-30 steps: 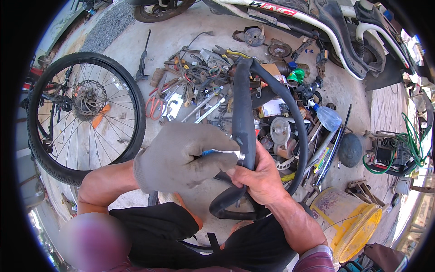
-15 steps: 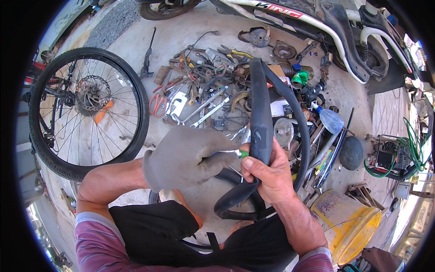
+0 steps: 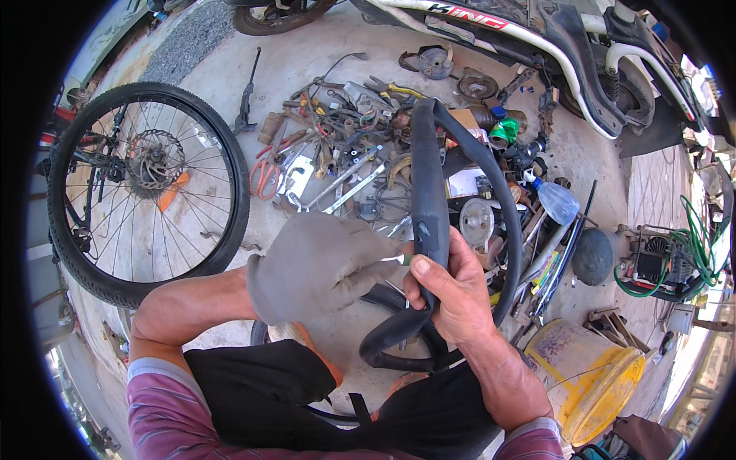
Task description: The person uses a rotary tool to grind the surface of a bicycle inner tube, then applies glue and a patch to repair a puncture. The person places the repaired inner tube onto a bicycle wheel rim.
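A black inner tube (image 3: 429, 169) hangs in loops in front of me. Its upper loop stands upright, and a lower bend lies over my lap. My bare right hand (image 3: 456, 287) is closed round the tube, thumb in front. Just above the thumb, a roughened darker spot (image 3: 424, 229) shows on the rubber. My left hand (image 3: 326, 268), in a grey glove, is closed on a small silver-coloured piece with a green end (image 3: 405, 260), most of it hidden by the glove. That green end lies against the inner tube, close to my right thumb.
A bicycle wheel (image 3: 146, 287) with a tyre and disc stands at left. Scattered tools and parts (image 3: 330, 130) cover the floor ahead. At right are a clear bottle (image 3: 558, 201), a yellow-stained bucket (image 3: 571, 383) and a machine with green cord (image 3: 655, 264). A white-framed motorbike (image 3: 567, 54) stands behind.
The inner tube and my right hand have shifted slightly left. My left hand has turned a little, and less of the green end shows now.
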A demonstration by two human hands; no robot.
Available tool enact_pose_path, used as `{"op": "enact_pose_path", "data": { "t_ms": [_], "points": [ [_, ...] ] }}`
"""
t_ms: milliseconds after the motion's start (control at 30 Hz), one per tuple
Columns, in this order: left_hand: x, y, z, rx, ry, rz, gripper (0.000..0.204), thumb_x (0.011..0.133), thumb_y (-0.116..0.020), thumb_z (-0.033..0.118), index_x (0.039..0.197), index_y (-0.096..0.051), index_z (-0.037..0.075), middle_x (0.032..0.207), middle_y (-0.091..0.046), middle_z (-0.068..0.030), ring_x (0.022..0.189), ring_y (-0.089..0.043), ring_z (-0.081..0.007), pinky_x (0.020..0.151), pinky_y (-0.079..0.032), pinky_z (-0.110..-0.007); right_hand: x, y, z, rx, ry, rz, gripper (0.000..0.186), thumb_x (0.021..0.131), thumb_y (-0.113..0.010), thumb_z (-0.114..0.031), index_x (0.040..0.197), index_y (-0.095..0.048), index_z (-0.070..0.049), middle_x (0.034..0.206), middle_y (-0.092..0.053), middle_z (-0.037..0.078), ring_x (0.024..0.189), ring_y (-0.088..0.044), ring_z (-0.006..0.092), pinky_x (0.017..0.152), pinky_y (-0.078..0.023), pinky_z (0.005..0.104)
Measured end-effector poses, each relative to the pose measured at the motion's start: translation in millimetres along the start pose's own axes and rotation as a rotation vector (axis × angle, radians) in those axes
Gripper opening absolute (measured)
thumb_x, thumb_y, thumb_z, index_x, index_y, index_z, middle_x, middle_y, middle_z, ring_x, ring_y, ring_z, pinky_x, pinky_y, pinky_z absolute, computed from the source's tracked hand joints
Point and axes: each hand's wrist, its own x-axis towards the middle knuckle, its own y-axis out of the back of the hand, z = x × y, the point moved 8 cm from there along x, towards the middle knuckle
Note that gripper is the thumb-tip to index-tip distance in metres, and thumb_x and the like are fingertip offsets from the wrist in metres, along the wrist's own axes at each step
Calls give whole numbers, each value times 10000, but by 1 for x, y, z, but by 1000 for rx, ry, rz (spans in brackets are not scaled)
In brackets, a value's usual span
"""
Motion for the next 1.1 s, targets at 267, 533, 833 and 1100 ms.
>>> {"op": "enact_pose_path", "data": {
  "t_ms": [267,533,833,1100],
  "points": [
    [-2,-7,-1,42,-11,0,291,857,-767,203,1122,-742,85,829,-709,-122,743,-699,-333,649,-536,-428,2,2,-1,-61,21,7,429,933,-736,-87,1286,-501,-26,1006,-663,54,701,-602,89,581,-479,254],
    [3,4,7,234,-124,47,242,824,-768,197,1038,-745,86,818,-660,-112,773,-641,-305,662,-485,-417,3,5,-2,-93,18,68,447,915,-755,-75,1283,-506,-31,1008,-680,62,700,-609,92,582,-487,255],
    [-14,9,-63,-620,683,-76,238,881,-791,236,966,-715,27,789,-650,-45,729,-667,-156,666,-495,-321,4,5,-3,-10,-9,61,466,881,-757,-21,1272,-504,-39,994,-677,76,687,-608,99,563,-475,259],
    [-10,-24,-58,-1207,714,82,412,929,-785,269,1128,-622,-53,894,-674,-73,728,-666,-114,662,-525,-255,7,-2,-2,2,16,14,479,870,-762,-11,1271,-501,-42,995,-667,74,694,-609,99,569,-481,253]
  ]
}}
